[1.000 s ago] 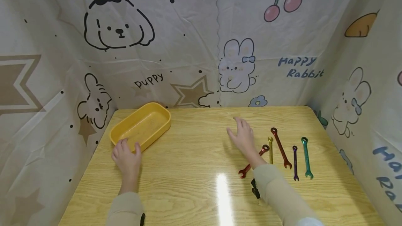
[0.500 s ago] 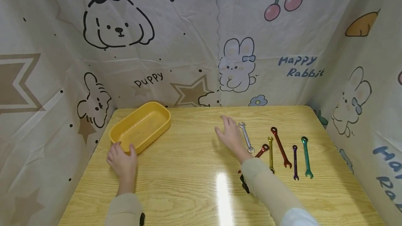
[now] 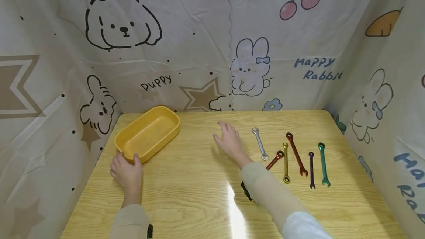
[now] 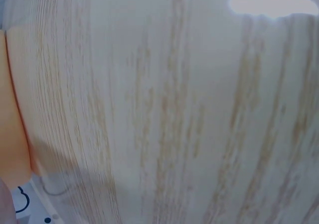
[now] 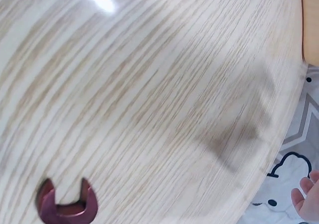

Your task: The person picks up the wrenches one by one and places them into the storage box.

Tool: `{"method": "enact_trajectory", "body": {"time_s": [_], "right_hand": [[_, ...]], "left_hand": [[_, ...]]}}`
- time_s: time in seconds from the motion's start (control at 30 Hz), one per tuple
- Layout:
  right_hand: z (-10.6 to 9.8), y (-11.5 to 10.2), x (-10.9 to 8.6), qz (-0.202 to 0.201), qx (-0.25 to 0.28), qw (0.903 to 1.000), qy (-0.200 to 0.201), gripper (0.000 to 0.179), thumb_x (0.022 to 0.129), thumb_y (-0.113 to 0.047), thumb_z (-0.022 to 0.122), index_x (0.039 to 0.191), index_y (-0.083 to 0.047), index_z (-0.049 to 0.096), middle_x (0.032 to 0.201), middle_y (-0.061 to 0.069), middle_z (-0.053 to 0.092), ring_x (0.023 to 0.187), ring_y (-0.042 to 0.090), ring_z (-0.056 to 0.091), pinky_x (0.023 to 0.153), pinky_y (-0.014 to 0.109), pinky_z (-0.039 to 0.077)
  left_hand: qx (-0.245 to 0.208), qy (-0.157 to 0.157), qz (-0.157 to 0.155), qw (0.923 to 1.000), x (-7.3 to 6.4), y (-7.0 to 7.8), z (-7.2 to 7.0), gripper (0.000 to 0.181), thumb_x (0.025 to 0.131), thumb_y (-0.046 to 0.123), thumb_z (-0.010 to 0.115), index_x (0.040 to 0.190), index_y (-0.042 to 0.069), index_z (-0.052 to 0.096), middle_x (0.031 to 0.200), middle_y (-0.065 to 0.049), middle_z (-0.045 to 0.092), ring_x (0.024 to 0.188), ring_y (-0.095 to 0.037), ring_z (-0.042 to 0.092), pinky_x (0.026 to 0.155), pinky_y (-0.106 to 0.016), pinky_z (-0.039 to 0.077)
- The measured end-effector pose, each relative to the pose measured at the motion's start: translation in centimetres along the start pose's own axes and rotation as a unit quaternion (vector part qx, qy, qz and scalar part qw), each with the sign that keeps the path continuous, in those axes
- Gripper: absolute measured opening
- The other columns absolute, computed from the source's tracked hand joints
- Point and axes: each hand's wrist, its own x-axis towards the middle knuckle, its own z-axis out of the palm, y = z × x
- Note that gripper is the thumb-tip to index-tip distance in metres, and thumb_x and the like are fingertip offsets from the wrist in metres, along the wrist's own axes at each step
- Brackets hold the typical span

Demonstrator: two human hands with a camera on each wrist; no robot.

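Note:
My left hand (image 3: 126,170) is at the near left end of a yellow plastic tray (image 3: 172,130), fingertips right at its rim. Only a sliver of that hand (image 4: 6,206) shows in the left wrist view, below the tray's side (image 4: 12,119). Over the table between tray and wrenches, my right hand (image 3: 229,141) has its fingers spread and holds nothing. A silver wrench (image 3: 260,144) lies just right of it. The sleeve partly covers a short red wrench (image 3: 275,159), whose open end (image 5: 67,209) appears in the right wrist view.
Further right on the wood-grain table (image 3: 186,194) lie a yellow wrench (image 3: 286,163), a long red wrench (image 3: 296,154), a purple wrench (image 3: 311,170) and a teal wrench (image 3: 324,164). A printed cloth (image 3: 199,47) hangs behind the table and along both sides.
My right hand has moved left, away from the wrenches, and the silver wrench has come into sight. The left hand has shifted slightly left and nearer at the tray's end.

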Motion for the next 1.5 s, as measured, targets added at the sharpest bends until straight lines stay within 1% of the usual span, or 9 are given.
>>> {"method": "enact_trajectory", "body": {"time_s": [0.13,0.43,0.53,0.73,0.9,0.97,1.1,1.23,1.5], "right_hand": [[0.6,-1.0,0.3,-0.004,-0.010,0.9999,-0.011,0.056,0.091,-0.040,0.049,0.138,-0.014,0.035,0.133,0.012,0.042,0.123,0.029,0.039,0.101,0.046,0.029],[1.9,-2.9,0.5,-0.036,-0.025,0.9984,-0.036,0.054,0.092,-0.038,0.048,0.137,-0.014,0.034,0.130,0.011,0.044,0.121,0.029,0.042,0.098,0.047,0.033],[2.3,-3.6,0.7,-0.040,-0.027,0.9979,-0.043,0.054,0.092,-0.039,0.047,0.138,-0.015,0.033,0.132,0.011,0.043,0.121,0.029,0.041,0.098,0.046,0.033],[3.0,-4.8,1.1,-0.042,-0.022,0.9968,-0.065,0.055,0.092,-0.039,0.046,0.140,-0.016,0.030,0.135,0.012,0.040,0.124,0.029,0.038,0.100,0.047,0.031],[2.9,-5.8,1.4,-0.042,-0.018,0.9968,-0.066,0.055,0.092,-0.039,0.046,0.140,-0.014,0.032,0.135,0.011,0.041,0.123,0.029,0.039,0.100,0.047,0.031],[3.0,-6.1,1.6,-0.043,-0.016,0.9967,-0.066,0.055,0.092,-0.038,0.047,0.140,-0.014,0.032,0.134,0.012,0.042,0.123,0.030,0.040,0.099,0.047,0.031],[3.1,-6.7,1.9,-0.041,-0.026,0.9955,-0.082,0.055,0.093,-0.040,0.044,0.140,-0.016,0.031,0.135,0.011,0.041,0.124,0.029,0.039,0.099,0.047,0.031],[3.2,-7.2,2.0,-0.037,-0.033,0.9940,-0.097,0.055,0.093,-0.041,0.042,0.141,-0.017,0.030,0.136,0.011,0.041,0.125,0.028,0.038,0.099,0.046,0.031],[3.9,-8.1,2.0,-0.037,-0.028,0.9922,-0.116,0.054,0.094,-0.039,0.042,0.142,-0.016,0.028,0.137,0.013,0.039,0.125,0.030,0.038,0.100,0.047,0.031]], "left_hand": [[0.005,-0.006,-0.010,0.9999,0.1,0.0,-0.1,0.048,0.088,0.031,0.051,0.120,-0.004,0.043,0.123,-0.023,0.042,0.116,-0.039,0.033,0.099,-0.052,0.019],[0.009,-0.032,-0.032,0.9989,0.2,0.1,-0.2,0.052,0.089,0.033,0.050,0.124,-0.005,0.040,0.124,-0.025,0.040,0.117,-0.040,0.031,0.097,-0.053,0.020],[0.013,-0.044,-0.042,0.9981,0.3,0.1,-0.2,0.055,0.090,0.035,0.049,0.126,-0.004,0.038,0.126,-0.025,0.040,0.118,-0.040,0.031,0.097,-0.053,0.021],[0.015,-0.055,-0.061,0.9965,0.4,0.0,-0.1,0.058,0.089,0.037,0.050,0.128,-0.003,0.037,0.127,-0.024,0.039,0.118,-0.040,0.030,0.097,-0.053,0.021],[0.024,-0.075,-0.075,0.9940,0.6,0.0,-0.1,0.063,0.088,0.040,0.049,0.132,-0.003,0.034,0.130,-0.024,0.037,0.119,-0.040,0.029,0.097,-0.053,0.020],[0.027,-0.079,-0.076,0.9936,0.7,0.0,-0.2,0.063,0.088,0.040,0.048,0.131,-0.003,0.034,0.129,-0.025,0.037,0.119,-0.040,0.029,0.097,-0.053,0.020],[0.033,-0.078,-0.074,0.9937,0.6,0.0,-0.3,0.061,0.088,0.040,0.048,0.129,-0.004,0.037,0.127,-0.025,0.038,0.117,-0.041,0.031,0.095,-0.053,0.022],[0.036,-0.085,-0.075,0.9929,0.6,0.0,-0.3,0.060,0.088,0.040,0.046,0.128,-0.004,0.038,0.127,-0.025,0.038,0.117,-0.041,0.030,0.094,-0.053,0.022],[0.034,-0.085,-0.076,0.9929,0.5,-0.1,-0.6,0.059,0.088,0.039,0.046,0.128,-0.004,0.038,0.127,-0.026,0.039,0.116,-0.041,0.031,0.095,-0.054,0.022]]}}
